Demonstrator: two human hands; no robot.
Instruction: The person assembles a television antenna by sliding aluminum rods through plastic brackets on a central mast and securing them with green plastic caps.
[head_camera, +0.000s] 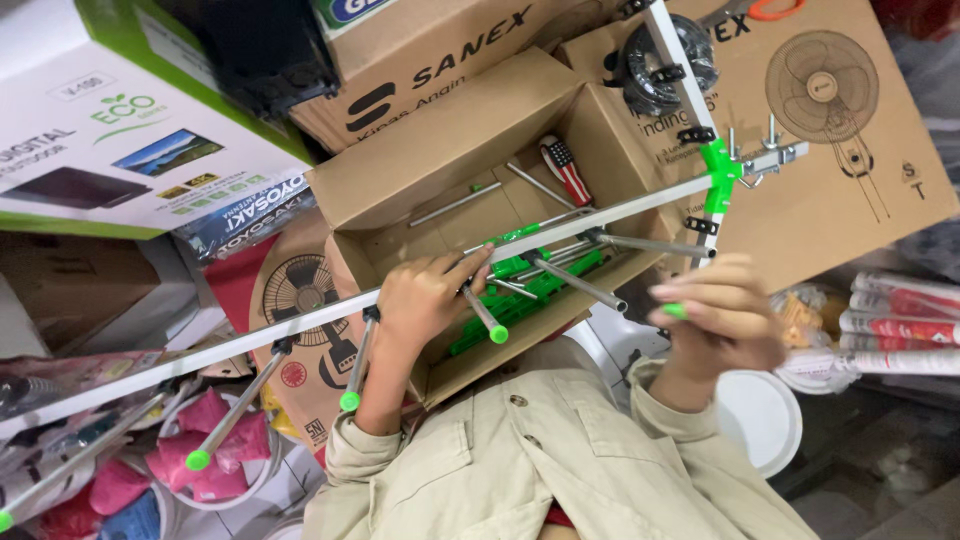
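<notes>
My left hand (420, 300) is closed around the long white square bar of an antenna frame (600, 215), which runs from the lower left up to a green plastic joint (720, 170). Thin metal rods with green caps (486, 318) stick out from the bar near my fingers. My right hand (725, 320) is curled just below the joint, pinching the green cap (676, 311) of one rod. Behind the bar lies an open cardboard box (450, 150) holding green plastic parts (530, 295), loose metal rods and a screwdriver with a striped handle (566, 168).
Large cardboard cartons with fan pictures (820, 150) and a white-and-green carton (120, 130) are stacked behind. A bowl of pink items (215, 440) sits lower left, a white round lid (765, 415) lower right, rolled packets (900, 320) at the right edge.
</notes>
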